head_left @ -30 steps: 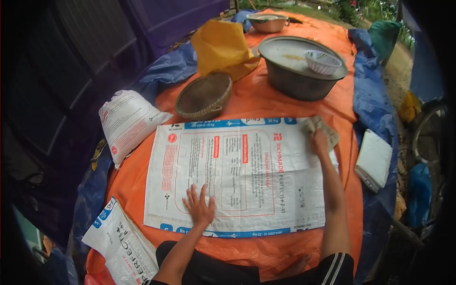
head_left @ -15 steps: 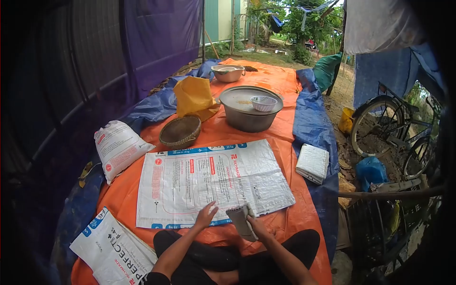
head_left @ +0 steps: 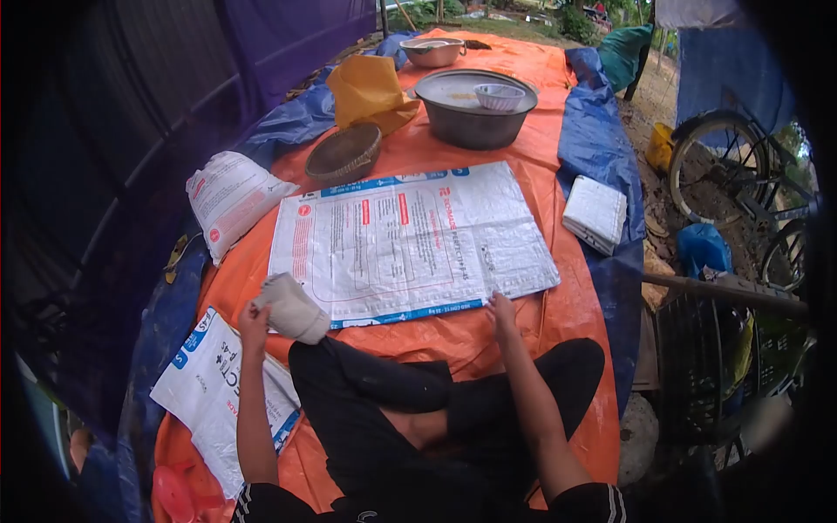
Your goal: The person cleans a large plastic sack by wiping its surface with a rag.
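A large white printed feed sack (head_left: 410, 248) lies flat on the orange tarp in front of my crossed legs. My left hand (head_left: 255, 324) is closed on the edge of a folded greyish-beige cloth (head_left: 298, 309), held over the sack's near left corner and beside my knee. At the sack's near right edge is my right hand (head_left: 501, 312), its fingers drawn together; whether they pinch the edge is too small to tell. More printed sacks (head_left: 205, 383) lie at my left, partly behind my left forearm.
A filled white bag (head_left: 228, 205), a woven basket (head_left: 344, 154) and a yellow sack (head_left: 366, 91) stand at left. A lidded pot (head_left: 471, 122) bears a small plastic basket (head_left: 500, 96). Behind is a metal basin (head_left: 432, 52). Folded white sheeting (head_left: 595, 209) and a bicycle (head_left: 719, 166) are at right.
The greyish cloth has passed from my right hand to my left and moved leftward. My right hand has moved to the sack's near right edge. The view has tilted down.
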{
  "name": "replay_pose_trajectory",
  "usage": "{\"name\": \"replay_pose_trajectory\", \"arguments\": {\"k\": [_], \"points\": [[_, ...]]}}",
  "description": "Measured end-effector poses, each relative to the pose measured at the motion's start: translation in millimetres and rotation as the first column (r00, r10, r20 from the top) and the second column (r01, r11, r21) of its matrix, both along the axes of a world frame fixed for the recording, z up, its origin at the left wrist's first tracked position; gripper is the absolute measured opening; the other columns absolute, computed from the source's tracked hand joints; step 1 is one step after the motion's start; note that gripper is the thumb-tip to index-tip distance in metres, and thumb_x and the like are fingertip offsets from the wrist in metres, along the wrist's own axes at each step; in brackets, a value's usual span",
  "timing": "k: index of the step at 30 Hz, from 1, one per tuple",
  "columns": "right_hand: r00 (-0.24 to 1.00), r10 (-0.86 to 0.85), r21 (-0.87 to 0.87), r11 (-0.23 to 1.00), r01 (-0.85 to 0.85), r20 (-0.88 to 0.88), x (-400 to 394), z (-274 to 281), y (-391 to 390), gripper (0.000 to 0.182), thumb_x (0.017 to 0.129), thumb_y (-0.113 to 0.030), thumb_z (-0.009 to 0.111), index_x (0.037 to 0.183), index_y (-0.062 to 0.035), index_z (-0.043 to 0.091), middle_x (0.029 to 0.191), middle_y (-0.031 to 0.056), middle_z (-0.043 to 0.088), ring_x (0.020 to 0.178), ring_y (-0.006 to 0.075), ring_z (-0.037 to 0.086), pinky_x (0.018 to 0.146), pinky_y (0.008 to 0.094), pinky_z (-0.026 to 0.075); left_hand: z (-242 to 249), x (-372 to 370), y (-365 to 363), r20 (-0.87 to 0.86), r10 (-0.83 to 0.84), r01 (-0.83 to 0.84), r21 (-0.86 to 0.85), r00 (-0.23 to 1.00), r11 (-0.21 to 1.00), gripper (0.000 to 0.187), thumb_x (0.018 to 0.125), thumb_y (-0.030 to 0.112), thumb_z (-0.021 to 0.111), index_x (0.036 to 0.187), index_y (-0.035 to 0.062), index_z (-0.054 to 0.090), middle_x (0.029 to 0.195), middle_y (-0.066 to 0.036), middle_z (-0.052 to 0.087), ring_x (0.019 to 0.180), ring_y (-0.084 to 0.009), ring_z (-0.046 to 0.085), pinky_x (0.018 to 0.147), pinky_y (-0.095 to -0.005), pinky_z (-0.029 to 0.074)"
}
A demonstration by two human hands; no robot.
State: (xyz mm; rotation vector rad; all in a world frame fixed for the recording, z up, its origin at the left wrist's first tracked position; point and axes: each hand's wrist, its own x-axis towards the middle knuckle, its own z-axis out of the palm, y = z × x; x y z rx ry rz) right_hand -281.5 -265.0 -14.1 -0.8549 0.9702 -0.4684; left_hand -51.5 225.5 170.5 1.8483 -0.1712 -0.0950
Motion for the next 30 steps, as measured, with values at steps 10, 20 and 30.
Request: {"name": "replay_pose_trajectory", "arguments": {"k": [10,20,30], "points": [[0.642,-0.727,-0.541,0.651,0.532,-0.243,5.4,-23.1,-57.2,0.047,0.083,-0.018,0.072,0.117,0.0082,0.053,0.109,0.0158,0.063,0.097,0.0234,0.063,0.08,0.0343,0.051,-32.0,-26.5,71.6,0.487,0.105,-0.473,0.737,0.867,0.483,0.045,0.079,0.025,0.072,0.117,0.0048,0.063,0.114,-0.015,0.065,0.118,-0.0322,0.056,0.1,-0.043,0.043],[0.99,-0.068,-0.61,0.782,0.13,0.123,3.5,87.1,-105.0,0.011,0.087,-0.009,0.068,0.082,-0.0004,0.063,0.071,0.0017,0.06,0.059,0.0115,0.056,0.055,0.0264,0.047,-105.9,54.4,-41.6,-0.11,0.12,0.053,0.915,0.987,0.4,0.082,0.071,0.039,0.073,0.141,0.0079,0.045,0.135,-0.022,0.053,0.125,-0.0378,0.053,0.104,-0.0489,0.043],[0.977,-0.209,-0.377,0.903,0.207,0.036,-46.7,68.1,-93.4,0.008,0.075,-0.005,0.065,0.073,-0.0017,0.057,0.063,0.0034,0.056,0.044,0.013,0.05,0.042,0.0288,0.039,-96.1,49.9,-50.4,-0.227,0.361,0.069,0.913,0.905,0.403,0.088,0.07,0.033,0.071,0.148,0.0141,0.035,0.15,-0.015,0.037,0.135,-0.038,0.041,0.107,-0.0511,0.038]]}}
